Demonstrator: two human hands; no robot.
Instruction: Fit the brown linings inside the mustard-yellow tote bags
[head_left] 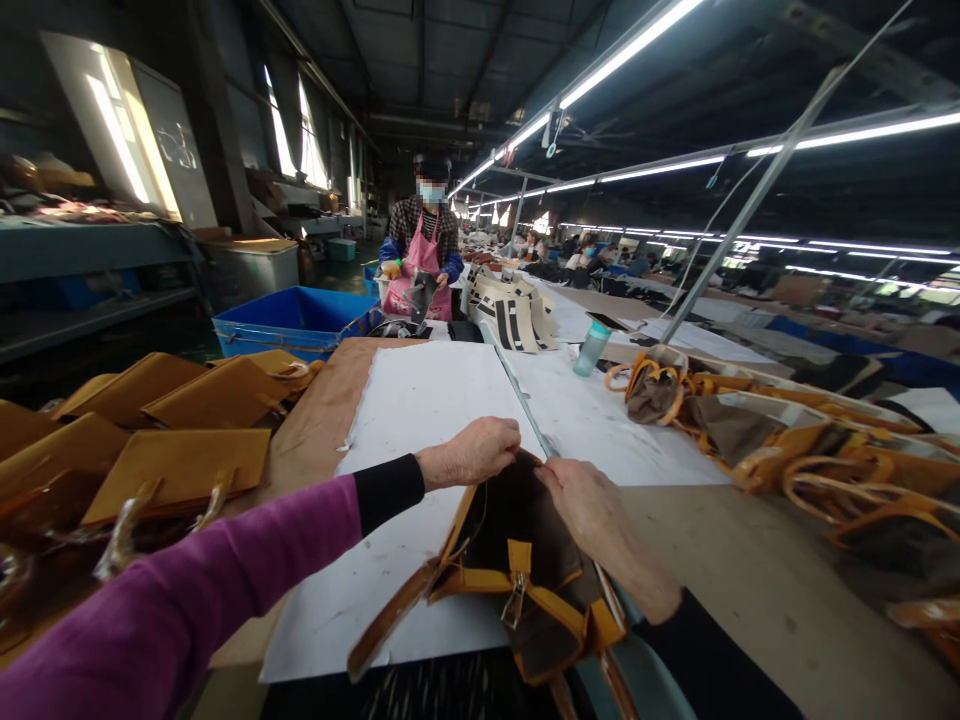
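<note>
A brown handbag point(551, 535) with mustard-yellow trim stands before me, its mouth facing up and its dark lining showing. A metal zipper pull point(514, 600) hangs from a yellow tab near its front. One brown strap sticks out to the lower left. My left hand point(480, 450) is closed in a pinch on the far rim of the bag. Just to the right, my right hand point(589, 500) grips the same rim with thumb and fingers. The fingertips of both hands are partly hidden. White paper point(442, 390) lies under and beyond the bag.
Mustard-yellow bags point(187, 470) are piled at left. More brown and yellow bags point(750, 420) lie in a row at right. A teal bottle point(592, 348) stands on the table ahead. Beyond are a blue bin point(292, 315) and a person in a pink apron point(422, 255) holding something dark.
</note>
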